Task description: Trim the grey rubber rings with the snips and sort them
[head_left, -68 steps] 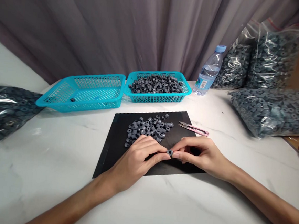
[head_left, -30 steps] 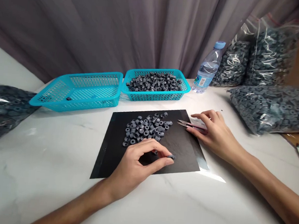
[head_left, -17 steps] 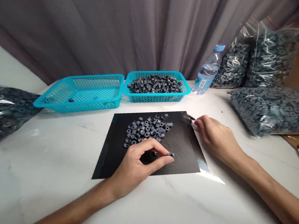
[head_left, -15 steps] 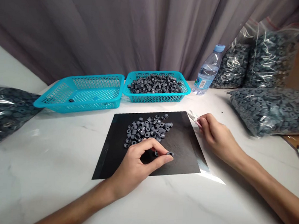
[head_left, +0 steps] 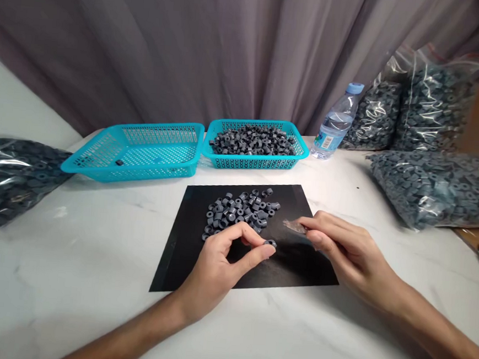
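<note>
My left hand (head_left: 221,255) pinches gray ring (head_left: 271,243); right hand (head_left: 342,248) grips snips (head_left: 294,226), tips pointing left toward ring, just beside it.

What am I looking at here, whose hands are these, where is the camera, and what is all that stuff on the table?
This is one picture from a camera worn on a person's head, looking forward and down, so the two bare arms are that person's own. The left hand pinches a small grey ring between thumb and fingertip. The right hand holds small snips, their tips aimed at the ring. Both hands hover over a black mat on a white table; a loose pile of grey rings lies on the mat. Behind stand two turquoise baskets, one nearly empty, one full of rings, plus a water bottle and clear bags of rings.
</note>
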`<state>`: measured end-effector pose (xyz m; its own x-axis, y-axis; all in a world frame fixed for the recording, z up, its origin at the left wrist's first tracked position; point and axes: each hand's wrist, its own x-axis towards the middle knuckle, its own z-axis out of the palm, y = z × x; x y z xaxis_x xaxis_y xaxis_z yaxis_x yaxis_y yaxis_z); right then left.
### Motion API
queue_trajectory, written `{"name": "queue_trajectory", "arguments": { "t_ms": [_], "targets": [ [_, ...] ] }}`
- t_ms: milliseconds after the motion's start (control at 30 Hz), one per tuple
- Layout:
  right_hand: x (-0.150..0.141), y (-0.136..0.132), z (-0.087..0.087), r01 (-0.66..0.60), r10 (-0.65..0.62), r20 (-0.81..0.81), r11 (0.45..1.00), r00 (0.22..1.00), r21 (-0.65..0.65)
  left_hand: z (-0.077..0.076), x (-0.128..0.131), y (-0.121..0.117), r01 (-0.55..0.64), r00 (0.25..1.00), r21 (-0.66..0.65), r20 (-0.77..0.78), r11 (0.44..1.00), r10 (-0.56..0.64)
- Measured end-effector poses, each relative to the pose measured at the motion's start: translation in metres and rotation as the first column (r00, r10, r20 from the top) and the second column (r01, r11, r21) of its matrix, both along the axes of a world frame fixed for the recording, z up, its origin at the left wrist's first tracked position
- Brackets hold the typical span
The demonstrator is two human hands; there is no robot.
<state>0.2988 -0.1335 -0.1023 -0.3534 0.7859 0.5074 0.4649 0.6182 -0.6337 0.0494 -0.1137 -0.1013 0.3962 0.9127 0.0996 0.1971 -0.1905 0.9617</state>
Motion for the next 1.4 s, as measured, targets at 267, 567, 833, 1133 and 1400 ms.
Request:
{"name": "queue_trajectory", "arguments": {
  "t_ms": [267,567,833,1133,1400],
  "targets": [
    [-0.002,-0.001,0.004,-0.092,0.087,0.095,0.994,0.992,0.054,-0.002,0.0,-0.002,-0.019,1.0,0.03,0.01,0.999,0.019],
    [-0.003,-0.003,-0.001,-0.086,0.064,0.167,0.988,0.984,0.128,-0.001,0.0,-0.002,-0.03,0.996,0.091,0.089,0.995,0.022],
    [-0.002,-0.005,-0.009,-0.033,-0.025,0.248,0.973,0.968,0.228,0.002,0.001,-0.005,-0.045,0.992,0.151,0.125,0.987,0.026],
    [-0.007,-0.005,-0.006,-0.026,-0.048,0.262,0.963,0.964,0.27,0.004,0.003,-0.005,-0.05,0.989,0.186,0.145,0.981,0.022],
    [-0.008,-0.007,-0.005,-0.032,-0.057,0.285,0.953,0.957,0.301,0.005,0.004,-0.006,-0.048,0.986,0.183,0.169,0.982,0.017]
  ]
}}
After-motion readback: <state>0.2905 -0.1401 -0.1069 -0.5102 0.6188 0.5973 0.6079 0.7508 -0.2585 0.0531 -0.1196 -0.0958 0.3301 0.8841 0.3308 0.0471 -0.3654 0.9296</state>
